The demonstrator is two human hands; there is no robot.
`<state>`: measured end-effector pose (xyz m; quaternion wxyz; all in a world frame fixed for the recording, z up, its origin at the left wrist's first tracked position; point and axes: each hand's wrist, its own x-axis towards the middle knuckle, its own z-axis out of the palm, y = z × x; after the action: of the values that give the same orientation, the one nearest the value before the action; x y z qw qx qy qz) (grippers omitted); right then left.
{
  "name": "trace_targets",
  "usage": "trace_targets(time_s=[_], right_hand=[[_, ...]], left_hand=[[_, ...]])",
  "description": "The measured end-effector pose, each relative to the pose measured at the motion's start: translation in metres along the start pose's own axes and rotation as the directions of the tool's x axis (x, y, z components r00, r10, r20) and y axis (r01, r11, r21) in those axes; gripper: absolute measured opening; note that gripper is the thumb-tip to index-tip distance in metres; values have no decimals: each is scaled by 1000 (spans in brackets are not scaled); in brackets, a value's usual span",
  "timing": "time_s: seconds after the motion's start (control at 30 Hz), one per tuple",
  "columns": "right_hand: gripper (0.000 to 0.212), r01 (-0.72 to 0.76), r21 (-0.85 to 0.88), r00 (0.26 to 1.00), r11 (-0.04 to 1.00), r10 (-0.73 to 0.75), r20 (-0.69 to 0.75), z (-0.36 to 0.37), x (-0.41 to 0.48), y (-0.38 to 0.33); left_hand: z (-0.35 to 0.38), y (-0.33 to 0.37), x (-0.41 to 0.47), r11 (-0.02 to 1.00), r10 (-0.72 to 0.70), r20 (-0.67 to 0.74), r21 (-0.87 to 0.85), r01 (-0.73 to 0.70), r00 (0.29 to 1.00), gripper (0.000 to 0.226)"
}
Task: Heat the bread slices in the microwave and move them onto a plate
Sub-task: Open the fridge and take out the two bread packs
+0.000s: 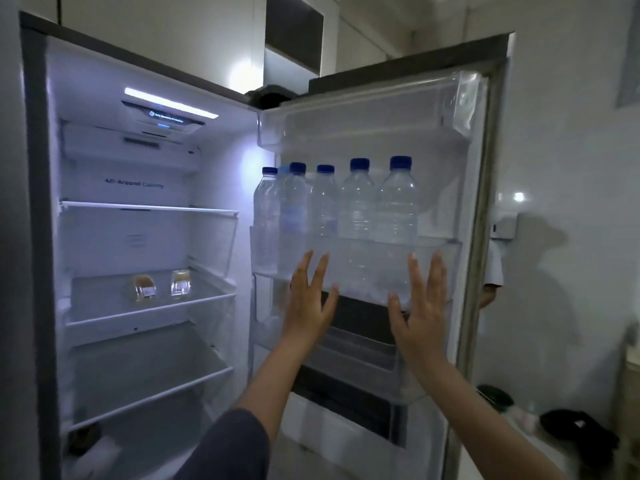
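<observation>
The left hand [308,303] and the right hand [420,306] are held flat, fingers spread, empty, before the bottles [356,206] in the open fridge door [485,168]. The bread slices [143,287], probably the two clear packs on an inner shelf [104,306], are not yet taken. Heating and plating are judged undone.

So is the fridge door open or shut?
Open. The door is swung wide, its bottles face us, and the lit shelves inside show.

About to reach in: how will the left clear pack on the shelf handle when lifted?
The pack looks small, probably light. Its clear cover may be slippery and could crush under a firm grip. It stands upright on the shelf, so a push might tip it.
</observation>
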<state>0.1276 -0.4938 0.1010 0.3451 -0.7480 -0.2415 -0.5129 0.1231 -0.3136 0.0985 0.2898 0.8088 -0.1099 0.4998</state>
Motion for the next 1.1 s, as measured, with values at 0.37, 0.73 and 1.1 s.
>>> trace_targets(time_s=[0.37,0.73,1.1], right_hand=[[82,-309,-78,951,948,310,3,4,47,74],[71,-423,-178,899,888,436,43,55,74,54],[65,-369,-227,918,901,391,58,89,80,42]], left_hand=[[72,-19,51,965,198,-27,180,-190,980,57],[78,-60,74,860,303,-92,454,-231,949,71],[76,-68,75,805,373,-75,521,-283,925,77]])
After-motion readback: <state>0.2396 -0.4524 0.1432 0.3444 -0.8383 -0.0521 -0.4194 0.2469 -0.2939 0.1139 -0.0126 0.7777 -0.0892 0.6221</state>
